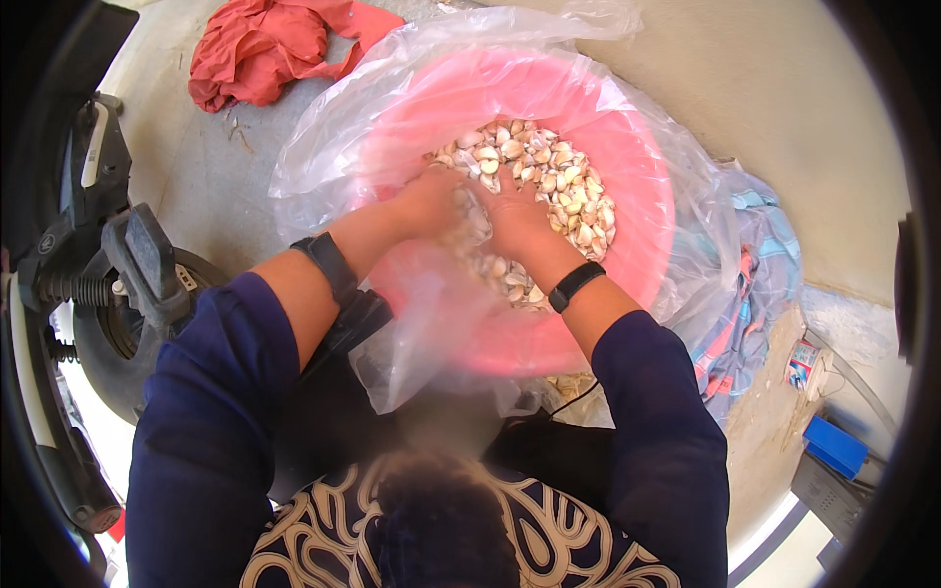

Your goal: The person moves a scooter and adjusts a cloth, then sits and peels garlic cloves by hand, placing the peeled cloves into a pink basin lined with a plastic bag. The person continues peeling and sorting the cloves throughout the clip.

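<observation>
A pink basin (643,213) stands before me, lined with a clear plastic sheet (331,147) that spills over its rim. Many loose garlic cloves (581,198), mostly unpeeled, lie in it. My left hand (434,202) reaches into the cloves from the left; motion blurs it, and its fingertips are hidden. Close beside it, my right hand (518,217) rests palm down on the cloves with its fingers spread. Its palm is out of sight. Some cloves show between the two hands. A dark band circles each wrist.
Red cloth (257,55) lies crumpled on the floor at upper left. A motor scooter's wheel (121,331) and suspension stand close on the left. To the right are a checked cloth (757,242), a wall (772,88), a small labelled tub (805,367) and a blue box (836,447).
</observation>
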